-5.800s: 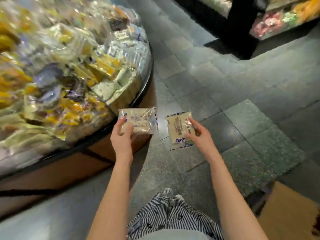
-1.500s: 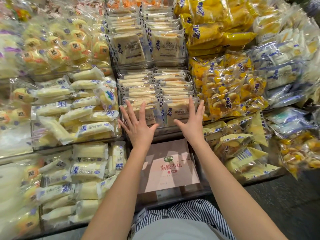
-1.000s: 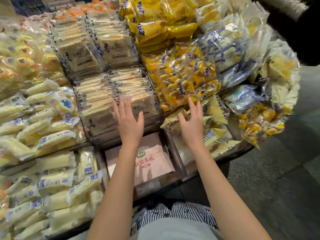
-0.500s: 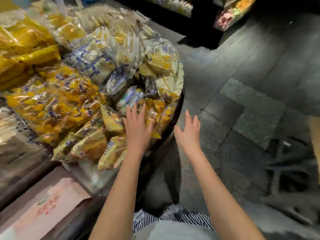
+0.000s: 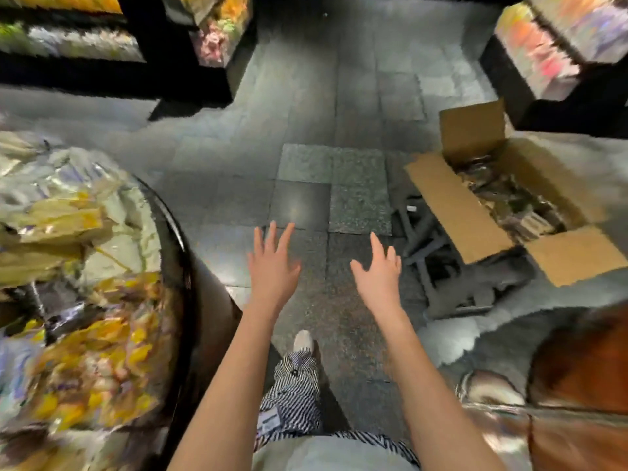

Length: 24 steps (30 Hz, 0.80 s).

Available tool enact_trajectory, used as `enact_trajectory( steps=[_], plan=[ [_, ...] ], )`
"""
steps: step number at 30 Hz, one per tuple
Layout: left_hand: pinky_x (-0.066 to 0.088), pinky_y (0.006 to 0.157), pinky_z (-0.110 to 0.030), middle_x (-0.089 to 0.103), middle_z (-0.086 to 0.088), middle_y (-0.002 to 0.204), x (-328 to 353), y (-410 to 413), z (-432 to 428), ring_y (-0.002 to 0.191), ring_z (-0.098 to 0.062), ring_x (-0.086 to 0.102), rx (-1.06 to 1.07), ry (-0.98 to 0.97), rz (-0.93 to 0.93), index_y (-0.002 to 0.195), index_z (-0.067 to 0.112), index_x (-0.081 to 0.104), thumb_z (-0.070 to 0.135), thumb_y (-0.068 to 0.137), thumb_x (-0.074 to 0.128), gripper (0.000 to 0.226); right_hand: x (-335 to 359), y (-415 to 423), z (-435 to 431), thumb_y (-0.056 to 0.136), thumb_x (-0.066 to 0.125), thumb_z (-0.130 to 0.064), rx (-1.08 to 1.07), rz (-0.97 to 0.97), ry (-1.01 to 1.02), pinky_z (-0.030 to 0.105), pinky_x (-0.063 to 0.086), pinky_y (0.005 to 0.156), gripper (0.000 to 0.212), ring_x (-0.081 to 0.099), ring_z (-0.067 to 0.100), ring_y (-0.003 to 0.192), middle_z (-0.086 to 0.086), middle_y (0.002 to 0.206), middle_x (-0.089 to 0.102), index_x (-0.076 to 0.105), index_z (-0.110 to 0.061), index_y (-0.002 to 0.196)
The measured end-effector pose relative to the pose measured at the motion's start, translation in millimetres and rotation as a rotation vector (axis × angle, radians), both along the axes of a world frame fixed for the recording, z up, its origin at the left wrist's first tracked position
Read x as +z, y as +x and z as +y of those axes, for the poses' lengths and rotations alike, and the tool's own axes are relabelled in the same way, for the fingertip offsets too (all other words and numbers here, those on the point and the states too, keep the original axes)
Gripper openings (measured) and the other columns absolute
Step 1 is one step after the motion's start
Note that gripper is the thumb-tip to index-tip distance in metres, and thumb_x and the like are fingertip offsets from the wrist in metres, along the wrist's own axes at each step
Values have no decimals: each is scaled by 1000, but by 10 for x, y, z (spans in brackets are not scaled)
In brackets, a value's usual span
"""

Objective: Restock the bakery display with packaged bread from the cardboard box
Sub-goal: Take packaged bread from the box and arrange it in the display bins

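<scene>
Left hand (image 5: 272, 263), right hand (image 5: 377, 270) hung empty over floor (image 5: 306, 130), grip apart, fingers spread. Cardboard box (image 5: 455, 205) sat open ahead-right, packaged bread (image 5: 509, 198) inside. Fetch step, likely. Next: reach in, grab packs for bakery display (image 5: 180, 239).

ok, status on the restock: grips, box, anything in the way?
Left grip and right grip open, empty, over the floor. Cardboard box open ahead-right, blurred packets inside. Grey frame lies on the floor between right grip and box.

The person wore black-and-white striped trousers (image 5: 293, 389) bearing a small label (image 5: 268, 421), a pale shoe (image 5: 302, 339) and a light top (image 5: 334, 453). Left hand (image 5: 272, 271), right hand (image 5: 378, 277) and forearms (image 5: 234, 375) were uncovered.
</scene>
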State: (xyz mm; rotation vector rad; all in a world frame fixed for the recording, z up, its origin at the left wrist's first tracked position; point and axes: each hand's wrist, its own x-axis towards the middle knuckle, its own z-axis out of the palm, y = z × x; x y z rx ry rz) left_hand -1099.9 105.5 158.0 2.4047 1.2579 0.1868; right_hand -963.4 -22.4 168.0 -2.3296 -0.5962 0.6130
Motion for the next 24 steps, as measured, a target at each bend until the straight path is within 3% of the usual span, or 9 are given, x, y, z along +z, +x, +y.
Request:
enact_trajectory(
  steps=[5,9,13,24],
  plan=[
    [13,118,-61,8,-4,165,38,1084,365,152,-30,-7,-174,-48,-60,155,30,23,30,96,58,69,-28,875,134,101,50,-32,-168,13,-21,50,15,120,65,-3,34,150,15,164,2,15,-30,156],
    [4,119,-58,3,-1,166,163,1937,734,151,-27,-12,-289,-75,-91,155,32,20,30,100,54,65,7,1554,366,101,52,-33,-289,27,-45,52,14,120,64,-3,33,150,14,164,3,18,-32,155],
    [8,121,-57,4,-2,166,233,2633,1044,152,-28,-10,-389,-76,-78,155,31,19,30,100,54,65,42,2085,543,100,52,-32,-422,22,-64,52,16,120,63,0,33,150,14,163,6,19,-32,155],
    [8,122,-55,5,2,166,64,4040,1018,152,-26,-11,-653,-188,-40,156,31,17,31,101,52,65,-119,3151,268,99,54,-32,-703,104,-137,50,22,119,72,5,36,150,18,162,6,11,-28,157]
  ],
)
